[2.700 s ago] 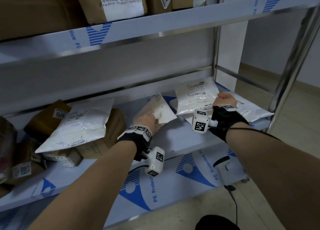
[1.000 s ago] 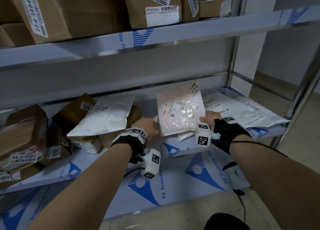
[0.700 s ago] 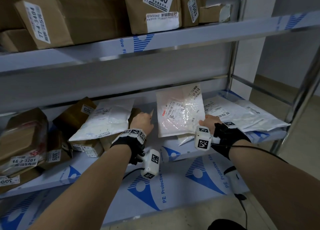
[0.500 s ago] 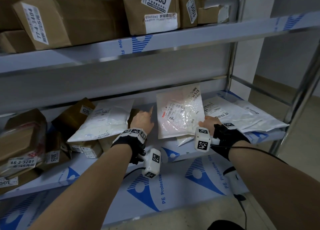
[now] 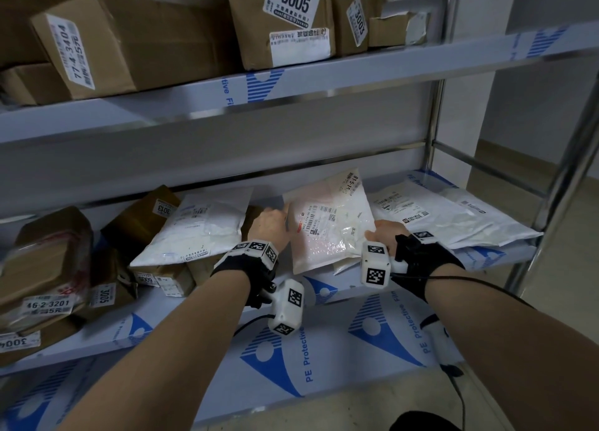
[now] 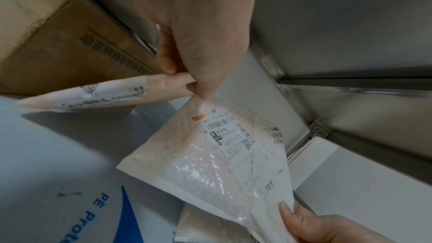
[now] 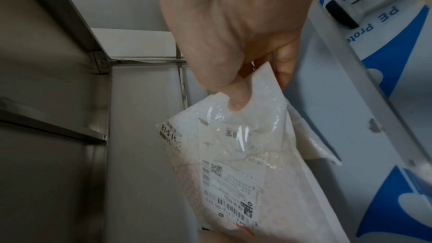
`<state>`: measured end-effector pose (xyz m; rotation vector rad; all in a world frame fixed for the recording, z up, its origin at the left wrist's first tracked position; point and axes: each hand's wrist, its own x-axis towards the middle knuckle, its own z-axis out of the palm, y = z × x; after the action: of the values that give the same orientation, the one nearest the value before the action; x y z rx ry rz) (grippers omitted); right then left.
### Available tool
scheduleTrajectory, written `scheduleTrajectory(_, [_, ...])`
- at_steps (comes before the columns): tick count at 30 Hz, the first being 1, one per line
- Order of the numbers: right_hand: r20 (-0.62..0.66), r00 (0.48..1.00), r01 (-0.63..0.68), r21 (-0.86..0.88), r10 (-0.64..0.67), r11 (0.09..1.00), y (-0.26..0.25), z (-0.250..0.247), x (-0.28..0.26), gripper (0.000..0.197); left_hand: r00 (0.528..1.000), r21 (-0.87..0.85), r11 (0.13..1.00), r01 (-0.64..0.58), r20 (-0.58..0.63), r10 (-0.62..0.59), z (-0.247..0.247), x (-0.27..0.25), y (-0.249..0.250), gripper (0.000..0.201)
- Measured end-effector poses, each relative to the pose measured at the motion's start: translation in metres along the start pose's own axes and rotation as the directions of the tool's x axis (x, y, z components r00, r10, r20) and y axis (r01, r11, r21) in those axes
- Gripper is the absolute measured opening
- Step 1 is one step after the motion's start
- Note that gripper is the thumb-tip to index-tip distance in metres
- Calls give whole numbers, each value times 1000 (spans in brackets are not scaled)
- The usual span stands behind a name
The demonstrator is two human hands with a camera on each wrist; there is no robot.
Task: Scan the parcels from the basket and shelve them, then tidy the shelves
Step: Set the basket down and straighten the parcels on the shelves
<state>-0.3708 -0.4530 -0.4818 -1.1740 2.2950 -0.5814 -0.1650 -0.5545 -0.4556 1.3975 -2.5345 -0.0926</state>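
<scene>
On the far left of the middle shelf (image 5: 168, 304) I see a taped brown parcel (image 5: 42, 265) labelled 46-2-3201, then brown cartons (image 5: 139, 223) with a white poly mailer (image 5: 197, 232) lying across them. Just right of that, my left hand (image 5: 269, 224) has its thumb and fingers curled round the upper left corner of the bubble mailer (image 5: 327, 229); the left wrist view shows that same grip also pinching the end of a second, pinkish mailer (image 6: 105, 93) that lies against a carton. The bubble mailer stands tilted on the shelf, its lower edge down on the shelf surface and its printed label facing me, a tag reading 81-5-15 at its top right corner. My right hand (image 5: 384, 236) holds the mailer's lower right corner, thumb pressed into the front film and fingers curled behind. Another white packet (image 5: 346, 265) lies partly under it. To the right, flat white poly mailers (image 5: 453, 216) are stacked touching one another at the shelf's end. On the shelf above sit cardboard boxes (image 5: 285, 18), one marked 3005. Below my right forearm a handheld scanner (image 5: 437, 340) rests on the lower shelf.
</scene>
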Motion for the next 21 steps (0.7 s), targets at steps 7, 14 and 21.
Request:
scheduleTrajectory(7, [-85,996,60,318,-34,946,4,-7,1,42,999,36,999,36,1,-36,5,2,0,30])
scheduleTrajectory(14, [-136,990,63,267,-27,962,7,-11,2,44,986,-46,998,39,162,-31,2,9,7,37])
scheduleTrajectory(21, [-161,986,47,478,35,877,15,-11,14,41,894,-96,995,-10,445,52,18,10,5,52])
